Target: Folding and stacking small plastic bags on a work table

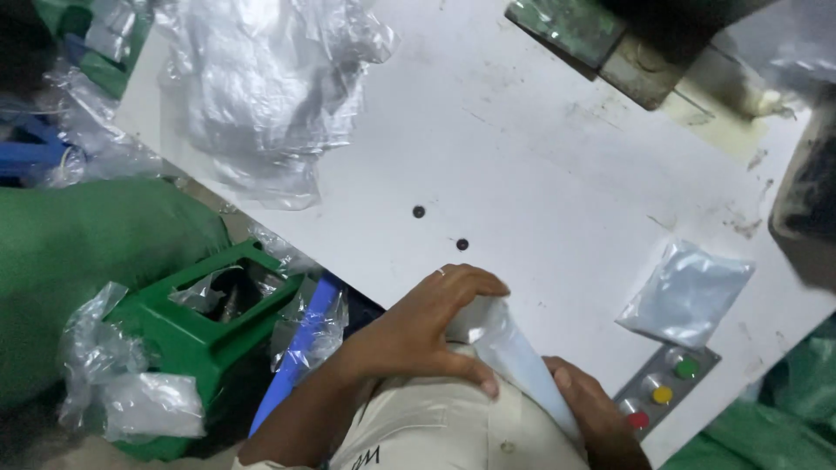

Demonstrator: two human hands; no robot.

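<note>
Nearest the camera, at the worktop's (540, 174) front edge, both hands are working on one clear plastic pouch (514, 348). Left hand (418, 326) is lying over the pouch's upper end, grip clamped on it with thumb below and fingers curled over the top; a ring is showing on one finger. Right hand (592, 409) is pinching the pouch's lower end from the right, thumb pressing on the film, the rest of that hand running out of the picture. Pouch is sitting tilted between the hands, partly over the person's cream shirt (435, 426) and partly over the worktop edge. Cannot tell whether it is filled or sealed; judging by this, the handling is looking mid-way, the pouch not yet set down.

Just right of the hands, a small control panel (664, 393) with green, yellow and red buttons is sitting in the worktop. Slightly beyond it, one flat filled pouch (688, 294) is lying apart from the hands, looking finished. Two dark dots (440, 228) are marking the bare middle. Left of the worktop, below it, a green stool (209, 313) and loose film are showing. Far back, a heap of crumpled clear bags (261, 87) is lying top left, dark machine parts (610, 39) top right.
</note>
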